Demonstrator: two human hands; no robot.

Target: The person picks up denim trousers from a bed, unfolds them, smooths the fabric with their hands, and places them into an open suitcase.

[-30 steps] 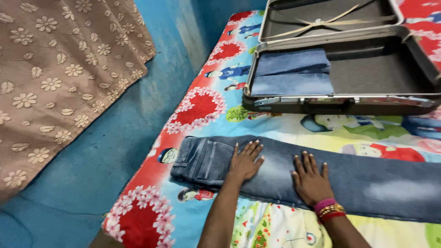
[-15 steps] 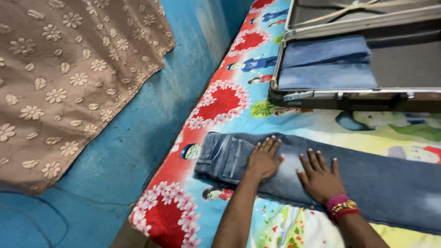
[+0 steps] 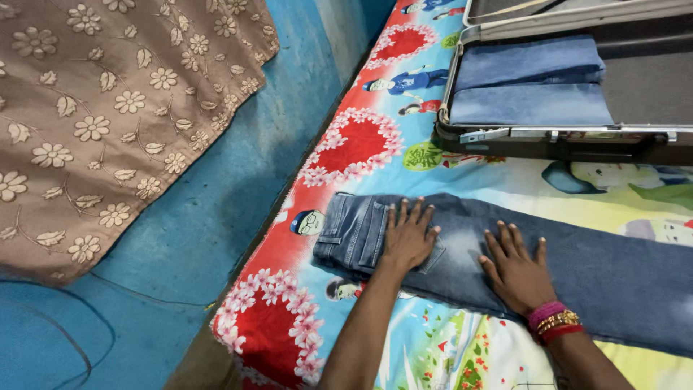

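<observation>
Since 1 s ago your left hand (image 3: 408,238) slid toward the waistband; both palms, right hand (image 3: 516,269) included, press flat, ungrasping, on the jeans (image 3: 462,260) spread beneath them, smoothing underway.

Left hand (image 3: 408,238) and right hand (image 3: 517,269) press flat on folded jeans (image 3: 613,274) before an open suitcase (image 3: 577,144).

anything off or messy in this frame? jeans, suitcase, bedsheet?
Nothing stands out. The jeans lie flat on the bedsheet under the left hand and right hand. Folded denim sits neatly in the open suitcase.
</observation>
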